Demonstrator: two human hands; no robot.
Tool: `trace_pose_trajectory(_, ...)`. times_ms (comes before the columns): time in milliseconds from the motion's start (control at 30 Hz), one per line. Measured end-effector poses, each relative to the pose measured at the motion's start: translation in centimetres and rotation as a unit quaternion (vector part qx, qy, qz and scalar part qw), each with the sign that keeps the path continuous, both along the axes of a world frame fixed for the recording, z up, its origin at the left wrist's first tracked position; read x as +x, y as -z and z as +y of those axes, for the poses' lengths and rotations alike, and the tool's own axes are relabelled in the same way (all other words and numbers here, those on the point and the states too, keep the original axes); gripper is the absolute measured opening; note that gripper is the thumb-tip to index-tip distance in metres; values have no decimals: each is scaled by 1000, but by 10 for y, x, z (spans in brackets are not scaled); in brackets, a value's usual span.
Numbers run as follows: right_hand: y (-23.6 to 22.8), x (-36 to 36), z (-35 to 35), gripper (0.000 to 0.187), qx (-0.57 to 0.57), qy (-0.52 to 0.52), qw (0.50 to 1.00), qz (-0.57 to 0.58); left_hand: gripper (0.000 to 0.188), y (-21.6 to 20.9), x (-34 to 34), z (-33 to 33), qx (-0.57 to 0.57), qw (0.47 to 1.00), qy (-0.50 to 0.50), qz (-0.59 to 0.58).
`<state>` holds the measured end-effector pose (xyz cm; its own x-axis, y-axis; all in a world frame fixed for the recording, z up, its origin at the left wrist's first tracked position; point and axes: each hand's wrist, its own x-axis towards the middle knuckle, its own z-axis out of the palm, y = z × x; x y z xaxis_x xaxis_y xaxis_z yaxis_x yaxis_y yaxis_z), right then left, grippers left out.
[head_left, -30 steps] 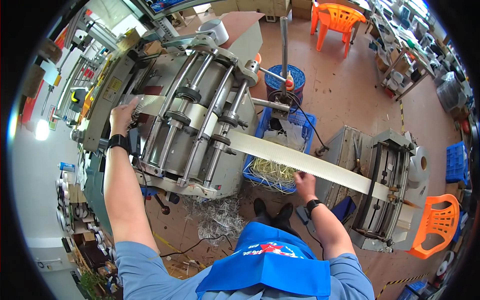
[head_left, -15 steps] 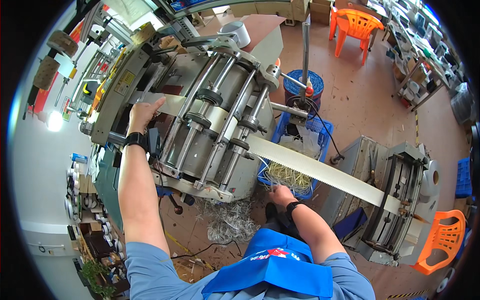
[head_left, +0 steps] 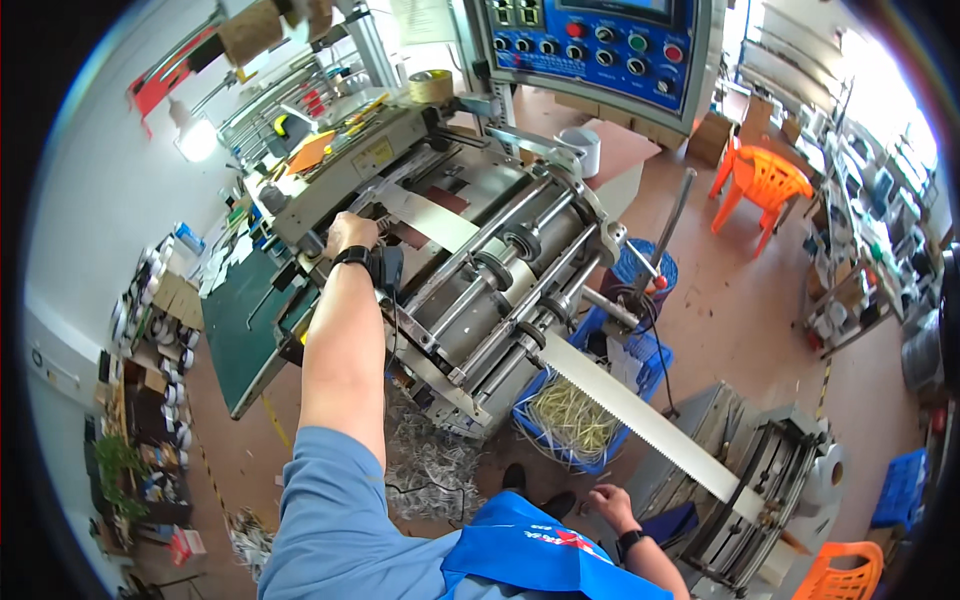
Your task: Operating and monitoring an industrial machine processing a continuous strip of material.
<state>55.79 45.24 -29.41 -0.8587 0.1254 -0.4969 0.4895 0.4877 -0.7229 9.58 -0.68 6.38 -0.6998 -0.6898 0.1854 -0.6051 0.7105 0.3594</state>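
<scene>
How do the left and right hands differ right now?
Place: the left hand is at the roller machine, near the pale strip; the right hand shows against the floor, apart from the machine.
Reach: the left hand is stretched well forward of the body; the right hand is close to the blue apron.
Shared: both have a dark band at the wrist.

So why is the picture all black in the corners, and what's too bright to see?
In the head view, the wide fisheye lens leaves dark corners and bends straight edges near the rim; also in the head view, the lamp on the left and a patch at the upper right glare white, while the pale strip shows its jagged edge clearly.
</scene>
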Motion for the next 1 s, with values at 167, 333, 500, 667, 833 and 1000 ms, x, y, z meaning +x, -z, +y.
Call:
trace_pose_trajectory(167,-25,31,23,25,-63,130,989,-22,23,10,3,-9,47,990,90,94)
trace_pose_trajectory(333,-79,52,46,22,-90,194,974,71,23,24,-21,-14,104,945,268,157)
trace_pose_trajectory(500,-127,79,75,21,63,210,955,198,21,32,-35,-17,122,880,402,221)
trace_pose_trajectory(667,-157,128,104,15,208,239,916,245,18,27,-44,-10,282,822,419,264)
trace_pose_trajectory(833,-159,167,126,10,360,249,850,293,18,30,-49,-13,255,855,398,213)
trace_pose_trajectory(1000,-140,189,138,9,391,275,836,269,20,47,-65,-8,276,796,455,287)
